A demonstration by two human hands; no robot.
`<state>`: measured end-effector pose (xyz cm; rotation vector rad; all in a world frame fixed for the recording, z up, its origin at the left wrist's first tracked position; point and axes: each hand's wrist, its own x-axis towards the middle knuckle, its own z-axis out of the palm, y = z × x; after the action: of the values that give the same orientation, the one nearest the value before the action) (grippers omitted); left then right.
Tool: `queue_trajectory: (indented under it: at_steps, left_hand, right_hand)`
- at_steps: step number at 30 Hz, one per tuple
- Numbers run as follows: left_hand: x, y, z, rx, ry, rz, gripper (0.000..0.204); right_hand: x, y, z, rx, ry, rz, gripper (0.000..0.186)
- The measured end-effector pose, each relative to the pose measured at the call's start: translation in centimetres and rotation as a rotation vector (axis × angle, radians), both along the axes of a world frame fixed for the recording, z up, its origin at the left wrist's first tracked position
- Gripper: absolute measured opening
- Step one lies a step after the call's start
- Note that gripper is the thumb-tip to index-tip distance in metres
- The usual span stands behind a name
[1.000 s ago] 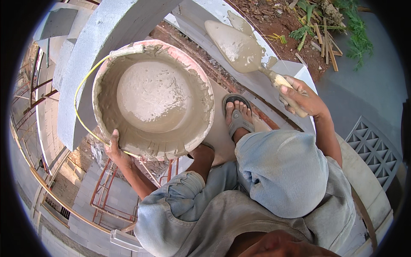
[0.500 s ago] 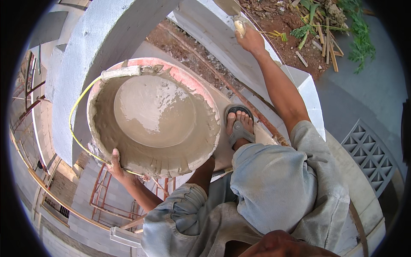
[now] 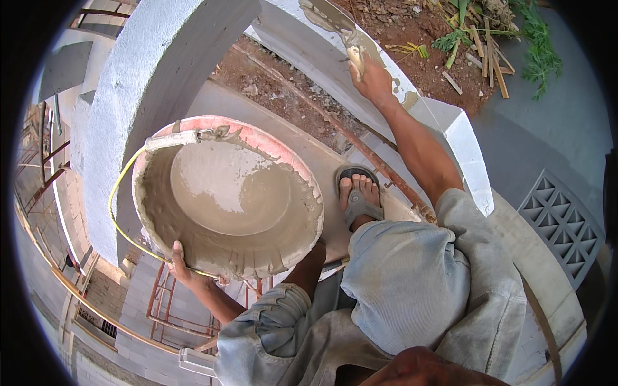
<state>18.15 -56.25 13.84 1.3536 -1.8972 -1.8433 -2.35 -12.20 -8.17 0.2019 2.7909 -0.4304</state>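
Observation:
A round red-pink bucket (image 3: 273, 147), crusted with mortar, stands tilted at the left, its mouth toward me. Smooth wet grey mortar (image 3: 225, 199) lies inside. My left hand (image 3: 185, 267) is closed on its near rim, thumb over the edge; the fingers beneath are mostly hidden. Out to the upper right, my right hand (image 3: 374, 80) is wrapped round the pale, smeared handle of a trowel (image 3: 355, 58). The blade is hard to tell from the mortar around it. Patches of wet mortar (image 3: 325, 16) cover the top of the low light-grey block wall (image 3: 438, 116).
A thick grey curved block wall (image 3: 154, 77) rises beyond the bucket. My sandalled foot (image 3: 359, 196) rests on a ledge beside a rusty pipe (image 3: 341, 128). Red scaffolding (image 3: 164, 302) shows far below. A thin string runs along the low wall. A patterned vent block (image 3: 557, 219) lies right.
My right hand has drawn the trowel slightly nearer along the wall top, where fresh mortar patches now show. The bucket appears lower in view, still held by my left hand.

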Motion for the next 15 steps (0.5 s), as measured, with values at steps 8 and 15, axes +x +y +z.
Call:
queue_trajectory:
  at_steps: [8, 15]
  left_hand:
    - [0.9, -1.2, -0.7, -0.012, -0.001, -0.015, 0.045]
    - [0.8, -1.2, -0.3, 0.028, -0.053, 0.009, 0.057]
  right_hand:
    - [1.9, -0.1, -0.7, -0.007, 0.132, -0.060, 0.059]
    - [0.9, 0.5, -1.6, 0.062, 0.051, -0.061, 0.058]
